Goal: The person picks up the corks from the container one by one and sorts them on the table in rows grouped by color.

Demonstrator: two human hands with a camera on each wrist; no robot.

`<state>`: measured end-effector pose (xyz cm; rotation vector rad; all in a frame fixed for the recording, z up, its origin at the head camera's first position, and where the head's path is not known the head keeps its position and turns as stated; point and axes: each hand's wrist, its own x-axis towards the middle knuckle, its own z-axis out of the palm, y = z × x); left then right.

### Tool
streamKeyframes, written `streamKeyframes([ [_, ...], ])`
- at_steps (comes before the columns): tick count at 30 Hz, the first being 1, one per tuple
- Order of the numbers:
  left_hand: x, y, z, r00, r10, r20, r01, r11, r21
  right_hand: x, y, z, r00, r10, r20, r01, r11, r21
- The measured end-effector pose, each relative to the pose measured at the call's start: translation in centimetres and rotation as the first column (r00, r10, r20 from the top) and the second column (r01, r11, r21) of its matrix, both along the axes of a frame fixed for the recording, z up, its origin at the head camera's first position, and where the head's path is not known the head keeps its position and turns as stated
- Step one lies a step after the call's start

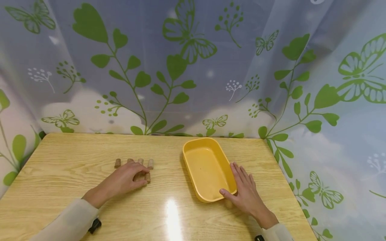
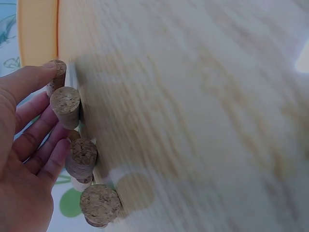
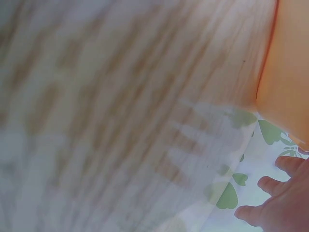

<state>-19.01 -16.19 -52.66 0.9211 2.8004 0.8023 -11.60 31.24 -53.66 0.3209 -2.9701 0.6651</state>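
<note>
My left hand (image 1: 125, 180) is low over a group of corks on the table. Its thumb and index finger pinch a brown cork (image 1: 147, 177) at the group's right side. The left wrist view shows the thumb on the top of that cork (image 2: 57, 77), with the other fingers stretched behind the group. A pale cork (image 1: 150, 164) and a darker cork (image 1: 117, 163) stand in the back row; the hand partly covers others. My right hand (image 1: 245, 192) rests on the near right corner of a yellow plastic bin (image 1: 190, 174), fingers straight along its side and thumb at the near rim.
The bin stands right of the corks on a wooden table (image 1: 75, 154). A curtain (image 1: 144, 67) with green leaves and butterflies hangs behind the table and along its sides. Light glares off the table (image 1: 173, 217) near the front.
</note>
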Motion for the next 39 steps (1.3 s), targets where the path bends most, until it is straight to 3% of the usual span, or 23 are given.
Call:
streamKeyframes([
  [21, 0.14, 0.35, -0.8, 0.998, -0.035, -0.054, 0.034, 0.999, -0.019, 0.14, 0.07, -0.05, 1.0, 0.0, -0.009, 0.0, 1.0, -0.011],
  [39, 0.18, 0.41, -0.85, 0.998, -0.03, -0.056, 0.03, 1.0, -0.007, 0.05, 0.07, 0.01, 1.0, -0.006, 0.013, 0.006, 1.0, 0.001],
])
